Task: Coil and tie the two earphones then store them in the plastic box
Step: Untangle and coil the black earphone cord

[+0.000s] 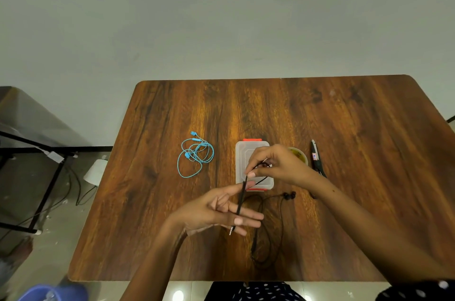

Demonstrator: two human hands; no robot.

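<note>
A black earphone cable (268, 226) trails in loops on the wooden table (172, 202), its two buds (289, 195) lying near the middle. My left hand (221, 212) has its fingers spread, and the plug end of the black cable runs across them, held by the thumb. My right hand (278, 165) pinches the same cable higher up, above the clear plastic box (243, 152) with orange clips, lid on. A blue earphone (195, 154) lies loosely tangled on the table left of the box.
A small round container (299, 154) with yellowish contents sits right of the box. Scissors (317, 160) with dark handles lie further right. A black metal frame and cables stand on the floor at left; a blue bucket (54, 292) is at bottom left.
</note>
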